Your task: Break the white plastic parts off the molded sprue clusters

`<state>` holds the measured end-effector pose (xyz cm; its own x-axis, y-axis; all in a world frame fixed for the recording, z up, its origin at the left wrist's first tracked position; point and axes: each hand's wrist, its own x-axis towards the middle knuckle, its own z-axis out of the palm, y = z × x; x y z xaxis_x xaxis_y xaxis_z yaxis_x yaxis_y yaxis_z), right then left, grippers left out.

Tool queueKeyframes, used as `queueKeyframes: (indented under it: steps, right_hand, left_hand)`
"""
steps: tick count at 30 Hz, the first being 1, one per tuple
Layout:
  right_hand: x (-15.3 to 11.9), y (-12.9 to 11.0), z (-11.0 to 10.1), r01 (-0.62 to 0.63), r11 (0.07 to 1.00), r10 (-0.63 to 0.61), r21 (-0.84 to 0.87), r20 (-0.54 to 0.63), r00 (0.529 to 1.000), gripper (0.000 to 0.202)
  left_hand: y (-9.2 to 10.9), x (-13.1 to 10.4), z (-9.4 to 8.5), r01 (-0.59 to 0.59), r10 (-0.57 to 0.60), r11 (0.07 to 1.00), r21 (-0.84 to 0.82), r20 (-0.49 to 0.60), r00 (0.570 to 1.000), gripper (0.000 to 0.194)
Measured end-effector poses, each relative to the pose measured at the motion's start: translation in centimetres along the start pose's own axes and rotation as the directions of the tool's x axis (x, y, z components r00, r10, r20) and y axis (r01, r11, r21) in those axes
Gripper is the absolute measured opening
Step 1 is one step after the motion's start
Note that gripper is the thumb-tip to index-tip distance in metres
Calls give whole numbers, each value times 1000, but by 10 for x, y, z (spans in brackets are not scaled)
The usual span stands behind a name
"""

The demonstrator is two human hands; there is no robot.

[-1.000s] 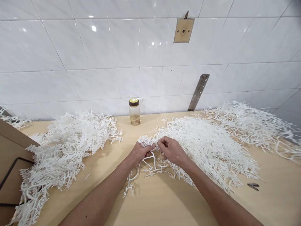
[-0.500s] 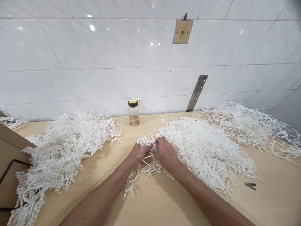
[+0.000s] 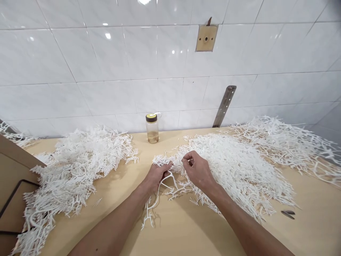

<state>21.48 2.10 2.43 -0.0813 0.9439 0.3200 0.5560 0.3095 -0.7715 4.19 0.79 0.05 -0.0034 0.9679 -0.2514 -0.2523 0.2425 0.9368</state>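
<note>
the right hand (image 3: 197,171) has been drawn back, grip unclear. white strands (image 3: 162,161) are left grasped by the left hand (image 3: 157,174).

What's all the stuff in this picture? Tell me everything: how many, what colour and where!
wall: one, white tiles, back
plate: one, tan, high on wall
strip: one, grey, against wall
table: one, pale wood, below wall
bottle: one, clear, black-and-yellow lid, table's back
piles: three big, part of a fourth, white, across table
panel: one, brown, left edge
tool: one, dark, table's right
twigs: too tangled to count, white, centre
left hand: one, gripping twigs
right hand: one, right of twigs
</note>
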Motion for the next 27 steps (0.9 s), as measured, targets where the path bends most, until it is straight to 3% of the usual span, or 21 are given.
queueKeyframes:
  steps: [6,14,17,24,27]
  right_hand:
    - [-2,-2,5,197,979,-192,-56,89,977,10]
    - [-8,0,16,324,943,-324,-79,15,946,9]
    - [-8,2,17,330,941,-329,-68,20,944,11]
    - [-3,0,13,230,973,-229,-22,32,973,14]
    - [-3,1,14,257,966,-257,-6,26,966,14]
  left_hand:
    - [-2,2,0,45,-46,996,-76,-12,999,45]
    - [0,1,2,57,-55,986,-158,22,998,43]
    - [-1,2,1,63,-53,986,-157,63,997,44]
    - [-2,4,-2,80,-76,989,-125,38,996,43]
    - [-3,6,-4,90,-82,986,-141,62,995,40]
